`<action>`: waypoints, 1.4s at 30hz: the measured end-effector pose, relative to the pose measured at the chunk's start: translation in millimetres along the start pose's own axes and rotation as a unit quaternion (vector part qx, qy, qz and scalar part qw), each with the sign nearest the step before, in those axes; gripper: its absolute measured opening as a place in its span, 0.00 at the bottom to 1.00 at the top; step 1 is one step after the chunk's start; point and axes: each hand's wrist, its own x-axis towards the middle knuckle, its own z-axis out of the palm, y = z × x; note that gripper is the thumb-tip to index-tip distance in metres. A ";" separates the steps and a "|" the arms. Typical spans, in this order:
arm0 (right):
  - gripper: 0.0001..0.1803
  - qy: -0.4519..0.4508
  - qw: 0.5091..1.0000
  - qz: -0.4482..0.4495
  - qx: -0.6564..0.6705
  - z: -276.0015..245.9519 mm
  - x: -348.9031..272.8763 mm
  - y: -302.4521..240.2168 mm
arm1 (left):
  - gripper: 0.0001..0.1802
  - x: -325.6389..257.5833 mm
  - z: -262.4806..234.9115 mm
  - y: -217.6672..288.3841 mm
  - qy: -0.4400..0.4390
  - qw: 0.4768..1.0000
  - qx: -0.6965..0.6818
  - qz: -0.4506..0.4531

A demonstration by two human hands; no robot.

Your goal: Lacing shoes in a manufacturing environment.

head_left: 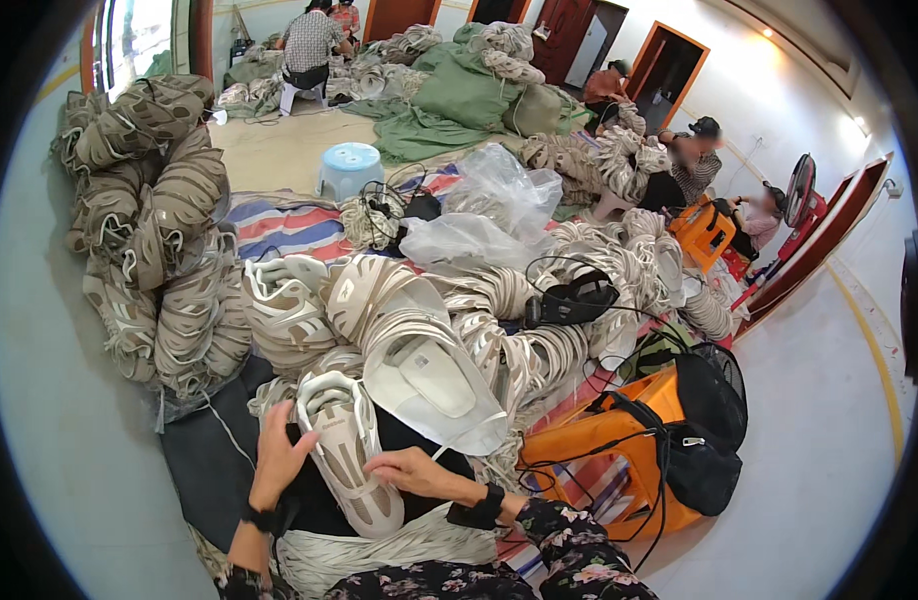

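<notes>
A beige and white shoe upper (pixel 347 450) lies on my lap, toe toward me, its collar pointing away. At its left edge is my left hand (pixel 282 455), fingers stretched upward and thumb apart, beside the collar. My right hand (pixel 416 472) reaches in from the right with its fingers drawn together at the upper's right side. What its fingertips pinch, if anything, is too small to make out. Between my forearms lies a bundle of pale laces (pixel 379 548). Just beyond the upper are a flat white sole-shaped piece (pixel 429 385) and stacked uppers (pixel 289 310).
Tall bundles of uppers (pixel 159 230) stand at the left. An orange stool (pixel 599 450) with a black mesh bag (pixel 714 430) and cables is at my right. Beyond lie a clear plastic bag (pixel 489 210) and a blue stool (pixel 350 170). Several people sit farther back.
</notes>
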 end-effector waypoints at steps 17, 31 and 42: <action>0.05 0.037 0.981 0.183 0.058 -34.4 -3.6 -5.8 | 0.46 21.9 11.6 -28.5 -0.212 0.934 -0.231 -0.171; 0.04 0.043 0.973 -0.008 -0.226 3.6 4.6 -22.8 | 0.11 -51.2 8.8 21.2 -0.182 0.924 -0.255 -0.217; 0.03 -0.064 0.969 -0.080 -0.223 -10.4 21.1 -29.9 | 0.11 -46.5 18.3 30.6 -0.179 0.935 -0.209 -0.222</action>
